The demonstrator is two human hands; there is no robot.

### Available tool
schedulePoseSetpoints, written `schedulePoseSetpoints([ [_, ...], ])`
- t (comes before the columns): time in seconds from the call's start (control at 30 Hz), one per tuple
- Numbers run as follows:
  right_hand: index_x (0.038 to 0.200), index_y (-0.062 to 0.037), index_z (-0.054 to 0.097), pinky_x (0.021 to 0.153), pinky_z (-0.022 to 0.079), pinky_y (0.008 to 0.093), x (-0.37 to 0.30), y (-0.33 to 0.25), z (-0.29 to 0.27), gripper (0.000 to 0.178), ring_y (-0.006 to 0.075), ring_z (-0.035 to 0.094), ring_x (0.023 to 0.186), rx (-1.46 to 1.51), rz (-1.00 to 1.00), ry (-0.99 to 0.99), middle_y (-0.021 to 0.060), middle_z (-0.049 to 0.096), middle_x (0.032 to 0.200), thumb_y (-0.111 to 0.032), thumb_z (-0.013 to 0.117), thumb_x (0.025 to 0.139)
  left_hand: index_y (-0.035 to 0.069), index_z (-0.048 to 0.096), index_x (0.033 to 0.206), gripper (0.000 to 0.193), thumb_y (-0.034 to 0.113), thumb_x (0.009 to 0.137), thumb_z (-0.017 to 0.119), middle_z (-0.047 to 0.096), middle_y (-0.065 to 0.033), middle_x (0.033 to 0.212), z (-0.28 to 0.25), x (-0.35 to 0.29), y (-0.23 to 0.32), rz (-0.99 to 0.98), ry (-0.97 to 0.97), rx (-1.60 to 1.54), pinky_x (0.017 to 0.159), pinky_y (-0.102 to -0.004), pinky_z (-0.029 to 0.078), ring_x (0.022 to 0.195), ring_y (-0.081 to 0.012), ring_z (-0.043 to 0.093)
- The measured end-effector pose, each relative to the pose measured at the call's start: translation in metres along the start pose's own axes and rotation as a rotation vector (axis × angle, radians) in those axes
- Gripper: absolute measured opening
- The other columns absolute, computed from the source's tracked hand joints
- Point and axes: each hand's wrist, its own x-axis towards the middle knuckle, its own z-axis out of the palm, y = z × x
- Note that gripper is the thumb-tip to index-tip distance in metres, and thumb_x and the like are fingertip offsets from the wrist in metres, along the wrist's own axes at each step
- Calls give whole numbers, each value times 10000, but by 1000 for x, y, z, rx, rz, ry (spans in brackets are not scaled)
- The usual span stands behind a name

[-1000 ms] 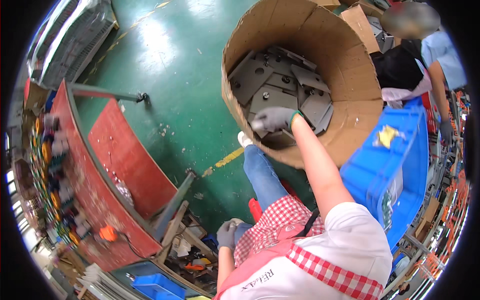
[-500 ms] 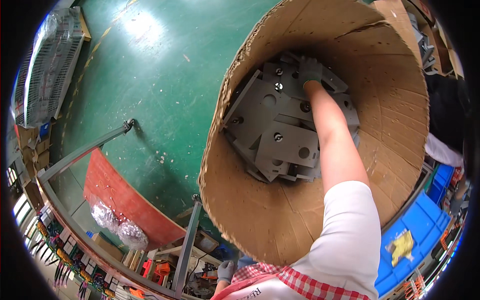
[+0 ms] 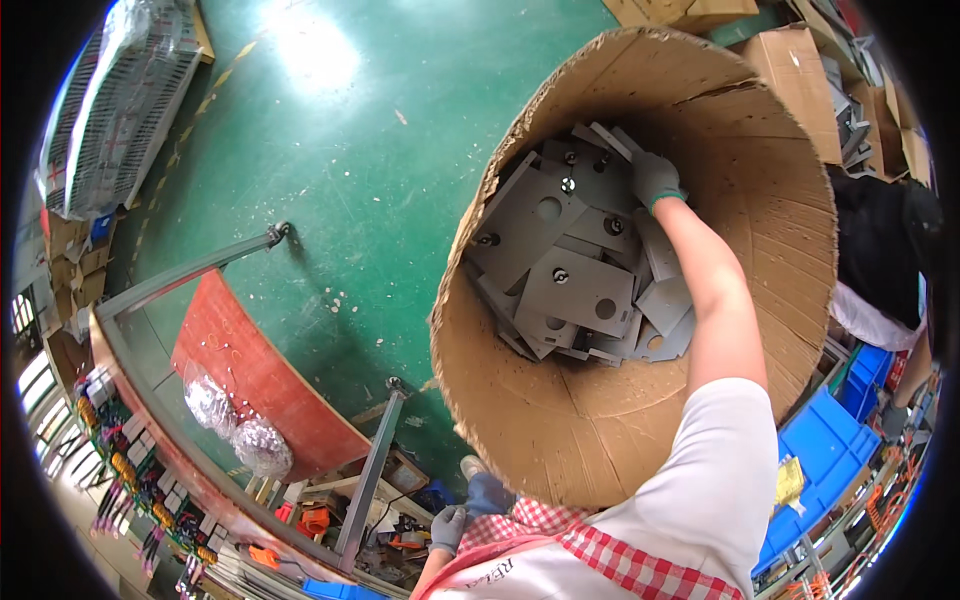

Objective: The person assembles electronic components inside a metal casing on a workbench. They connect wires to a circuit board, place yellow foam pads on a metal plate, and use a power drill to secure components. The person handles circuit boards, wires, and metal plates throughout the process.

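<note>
R hand (image 3: 656, 178) further R over plates (image 3: 560, 292)

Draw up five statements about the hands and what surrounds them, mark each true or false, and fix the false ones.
1. The gloved right hand is inside the large cardboard container. True.
2. The left hand reaches into the container too. False: the left hand is outside it, near the checked apron.
3. Several of the grey plates in the container have round holes. True.
4. The floor is red. False: the floor is green.
5. The blue bin is on the person's right side of the container. True.
</note>
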Motion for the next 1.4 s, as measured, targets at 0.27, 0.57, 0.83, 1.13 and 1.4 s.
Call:
schedulePoseSetpoints([
  [0.27, 931, -61, 637, 803, 500, 438, -144, -56, -215, 244, 369, 626, 894, 0, -179, -12, 188, 655, 913, -211, 633, 739, 58, 670, 968, 327, 343, 858, 554, 678, -138, 860, -2, -72, 28, 286, 73, 266, 766, -344, 490, 831, -245, 659],
  [0.57, 917, 22, 652, 673, 493, 313, -430, -198, -447, 286, 206, 616, 700, 373, -888, -317, 156, 638, 749, -75, 685, 650, 82, 547, 1201, 406, 311, 869, 594, 578, -161, 1141, -41, -245, 153, 1143, 537, 133, 883, -408, 462, 1057, -336, 555],
  [0.83, 881, 64, 640, 606, 452, 254, -680, -355, -442, 277, 56, 497, 691, 492, -1206, -640, -7, 577, 705, -136, 708, 703, 22, 561, 1017, 236, 187, 862, 630, 576, -159, 854, -136, -341, -16, 1436, 1192, -337, 663, -378, 478, 763, -326, 605],
  [1.13, 808, 26, 627, 500, 359, 237, -849, -519, -360, 262, 41, 437, 597, 451, -1528, -475, -30, 534, 643, -227, 692, 797, -6, 581, 989, 329, 316, 936, 543, 621, -144, 886, -199, -345, -334, 550, 1706, -1267, 737, -330, 455, 836, -242, 590],
  [1.4, 747, 15, 547, 512, 369, 296, -995, -644, -277, 221, 95, 415, 566, 503, -1908, -289, 50, 430, 579, -171, 644, 816, 15, 482, 1208, 318, 195, 947, 504, 603, -105, 1070, -189, -251, -432, 990, 1020, -2338, 846, -412, 512, 985, -237, 606],
])
